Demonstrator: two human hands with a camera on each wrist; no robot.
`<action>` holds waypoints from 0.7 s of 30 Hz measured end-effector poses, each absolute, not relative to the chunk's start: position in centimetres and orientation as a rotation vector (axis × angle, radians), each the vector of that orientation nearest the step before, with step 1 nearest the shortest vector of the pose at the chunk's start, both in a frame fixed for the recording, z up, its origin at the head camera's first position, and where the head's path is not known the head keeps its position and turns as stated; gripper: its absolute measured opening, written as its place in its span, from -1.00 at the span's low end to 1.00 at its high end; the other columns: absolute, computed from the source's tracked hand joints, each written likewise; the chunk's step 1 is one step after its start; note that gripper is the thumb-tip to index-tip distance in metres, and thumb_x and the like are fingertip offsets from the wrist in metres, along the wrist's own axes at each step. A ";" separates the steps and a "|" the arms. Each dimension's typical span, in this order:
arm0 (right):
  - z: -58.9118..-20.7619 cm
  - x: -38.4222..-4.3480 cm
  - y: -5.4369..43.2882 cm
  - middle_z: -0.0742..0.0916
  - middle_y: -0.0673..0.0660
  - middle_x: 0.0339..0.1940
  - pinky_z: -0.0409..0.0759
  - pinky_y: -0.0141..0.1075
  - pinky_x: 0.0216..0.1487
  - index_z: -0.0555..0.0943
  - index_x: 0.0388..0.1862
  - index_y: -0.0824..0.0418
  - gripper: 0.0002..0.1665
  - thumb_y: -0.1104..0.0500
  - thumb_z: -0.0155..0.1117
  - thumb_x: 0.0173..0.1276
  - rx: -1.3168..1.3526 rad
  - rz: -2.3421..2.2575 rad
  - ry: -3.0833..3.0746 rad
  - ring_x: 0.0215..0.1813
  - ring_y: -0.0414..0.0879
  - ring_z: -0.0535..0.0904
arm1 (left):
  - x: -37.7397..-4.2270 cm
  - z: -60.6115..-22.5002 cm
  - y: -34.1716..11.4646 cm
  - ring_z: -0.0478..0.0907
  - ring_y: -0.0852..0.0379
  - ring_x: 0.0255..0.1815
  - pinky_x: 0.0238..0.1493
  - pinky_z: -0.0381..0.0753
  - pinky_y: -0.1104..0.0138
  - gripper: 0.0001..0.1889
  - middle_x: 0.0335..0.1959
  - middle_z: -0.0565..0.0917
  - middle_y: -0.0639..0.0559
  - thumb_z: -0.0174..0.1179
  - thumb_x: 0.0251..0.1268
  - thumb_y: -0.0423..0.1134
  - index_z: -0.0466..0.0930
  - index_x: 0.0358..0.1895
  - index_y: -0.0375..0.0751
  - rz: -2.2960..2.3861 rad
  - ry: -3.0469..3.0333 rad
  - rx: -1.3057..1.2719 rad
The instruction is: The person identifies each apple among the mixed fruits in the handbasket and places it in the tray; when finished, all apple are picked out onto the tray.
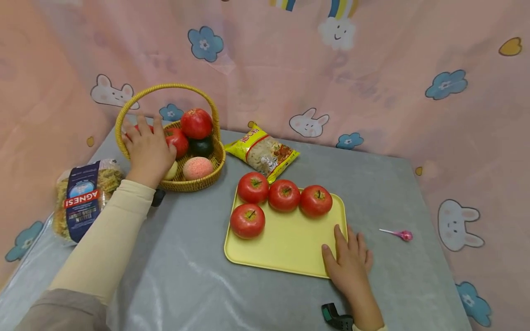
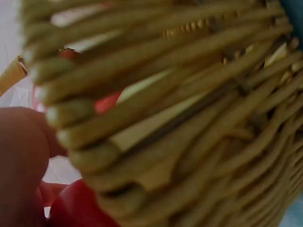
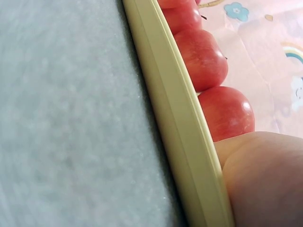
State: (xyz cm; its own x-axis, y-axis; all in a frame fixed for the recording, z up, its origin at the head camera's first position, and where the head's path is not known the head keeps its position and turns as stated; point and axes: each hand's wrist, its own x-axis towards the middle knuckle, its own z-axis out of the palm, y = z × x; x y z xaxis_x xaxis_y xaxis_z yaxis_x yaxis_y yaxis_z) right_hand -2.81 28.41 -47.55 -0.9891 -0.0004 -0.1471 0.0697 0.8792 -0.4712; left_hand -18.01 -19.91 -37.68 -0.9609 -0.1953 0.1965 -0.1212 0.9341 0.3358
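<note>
My left hand (image 1: 151, 154) reaches over the left side of a yellow wicker basket (image 1: 192, 185), fingers spread across a red fruit (image 1: 150, 128) they partly hide. In the left wrist view, the basket's weave (image 2: 189, 118) fills most of the picture, with a red fruit (image 2: 80, 208) close by the hand. My right hand (image 1: 349, 262) rests on the right edge of a yellow tray (image 1: 290, 243), thumb on the inner side and fingers across the rim. Several red apples (image 1: 284, 195) sit along the tray's back and left; the right wrist view shows the tray's side (image 3: 177, 118).
Inside the basket are more red fruits (image 1: 196, 123), a dark green one (image 1: 201, 147) and a pink oval one (image 1: 198, 168). A yellow snack bag (image 1: 265, 151) lies behind the tray, a pasta bag (image 1: 84, 197) at left, a lollipop (image 1: 403, 235) at right.
</note>
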 end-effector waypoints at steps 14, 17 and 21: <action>-47.7 -2.8 28.2 -0.01 0.42 0.73 -0.45 0.51 0.44 0.12 0.73 0.27 -0.15 -0.11 0.07 0.68 0.050 -0.743 2.898 0.68 0.47 -0.34 | -17.4 -38.4 -19.8 -0.12 -0.81 0.48 0.35 -0.03 -0.60 -0.52 0.40 0.17 -0.60 0.15 0.38 -0.48 0.42 0.34 -0.56 -0.225 -2.935 0.174; -47.8 -2.8 28.3 -0.01 0.42 0.73 -0.45 0.51 0.44 0.11 0.73 0.28 -0.14 -0.11 0.07 0.68 0.050 -0.737 2.895 0.68 0.47 -0.35 | -16.8 -38.7 -19.4 -0.05 -0.78 0.44 0.35 -0.02 -0.56 -0.47 0.43 0.18 -0.57 0.16 0.34 -0.51 0.43 0.39 -0.48 -0.284 -2.848 0.086; -47.8 -2.9 28.4 -0.02 0.43 0.73 -0.45 0.52 0.43 0.10 0.74 0.28 -0.14 -0.12 0.05 0.68 0.048 -0.730 2.896 0.67 0.48 -0.35 | -15.4 -38.8 -16.6 0.08 -0.67 0.34 0.28 0.05 -0.45 -0.46 0.41 0.27 -0.49 0.19 0.36 -0.51 0.49 0.42 -0.38 -0.377 -2.688 -0.122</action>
